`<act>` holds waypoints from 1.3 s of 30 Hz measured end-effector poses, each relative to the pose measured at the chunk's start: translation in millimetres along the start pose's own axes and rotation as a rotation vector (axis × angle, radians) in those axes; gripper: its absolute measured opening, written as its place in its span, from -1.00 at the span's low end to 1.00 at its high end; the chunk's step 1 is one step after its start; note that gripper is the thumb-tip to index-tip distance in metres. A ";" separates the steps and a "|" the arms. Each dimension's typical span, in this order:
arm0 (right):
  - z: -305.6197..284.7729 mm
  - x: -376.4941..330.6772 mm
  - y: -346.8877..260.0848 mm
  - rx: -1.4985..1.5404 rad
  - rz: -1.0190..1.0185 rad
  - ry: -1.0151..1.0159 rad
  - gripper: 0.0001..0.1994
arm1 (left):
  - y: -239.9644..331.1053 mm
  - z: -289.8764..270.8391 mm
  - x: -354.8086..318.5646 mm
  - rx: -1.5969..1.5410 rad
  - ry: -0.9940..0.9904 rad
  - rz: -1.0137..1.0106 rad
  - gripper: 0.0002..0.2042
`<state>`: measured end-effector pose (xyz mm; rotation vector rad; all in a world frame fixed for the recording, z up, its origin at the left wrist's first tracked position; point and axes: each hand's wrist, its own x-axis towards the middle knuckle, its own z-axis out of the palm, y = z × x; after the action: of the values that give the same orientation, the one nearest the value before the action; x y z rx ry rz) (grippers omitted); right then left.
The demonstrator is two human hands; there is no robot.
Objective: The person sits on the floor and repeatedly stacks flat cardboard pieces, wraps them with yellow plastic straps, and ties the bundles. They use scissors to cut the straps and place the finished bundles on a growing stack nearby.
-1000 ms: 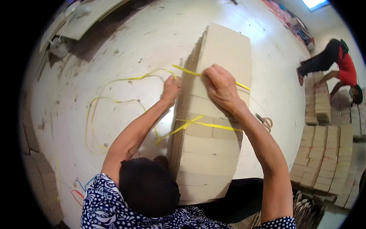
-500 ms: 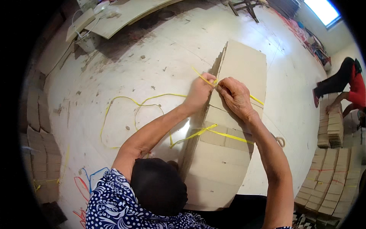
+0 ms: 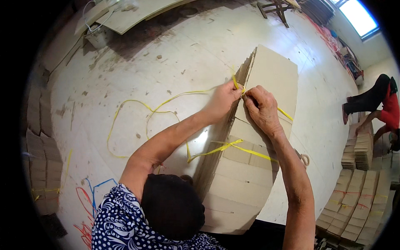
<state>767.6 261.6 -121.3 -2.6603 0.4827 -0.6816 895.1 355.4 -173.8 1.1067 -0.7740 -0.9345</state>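
Observation:
A long stack of flat cardboard (image 3: 273, 68) lies on the floor in front of me. My left hand (image 3: 225, 101) is at its left upper edge, fingers pinched on a yellow plastic strap (image 3: 235, 82) whose short end sticks up. My right hand (image 3: 262, 110) meets it there, closed on the same strap, over the cardboard's top face; the knot point between the fingertips is partly hidden. From under the right hand the strap runs across to the far right edge. Nearer me, a second yellow band (image 3: 254, 152) crosses the stack with a knot, its loose tail looping over the floor at the left.
Bundled cardboard stacks (image 3: 354, 200) stand at the right, others (image 3: 41, 158) at the left. A person in red (image 3: 389, 108) bends over cardboard at far right. Red and blue straps (image 3: 93, 193) lie at lower left. A board table (image 3: 133, 21) and white bucket (image 3: 98, 38) stand far left.
The strap's loose end, slanting to the left before, now stands more upright beside my left fingers. Both hands stay close together at the same edge; the whole view has shifted slightly.

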 end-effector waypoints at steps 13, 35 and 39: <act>4.6 -1.7 9.5 0.547 0.178 0.046 -0.64 | 31.5 16.2 19.8 0.179 -0.111 0.064 -0.83; 6.9 7.4 0.6 0.424 0.301 -0.096 -0.84 | 18.1 -9.7 0.0 0.561 0.034 0.474 -0.84; 1.3 8.5 -5.1 0.448 0.333 -0.131 -0.85 | 25.8 -27.6 20.9 0.833 -0.216 0.444 -0.80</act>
<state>776.5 262.9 -117.0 -2.1230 0.6326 -0.4471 933.9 351.3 -155.5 1.4590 -1.5962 -0.3359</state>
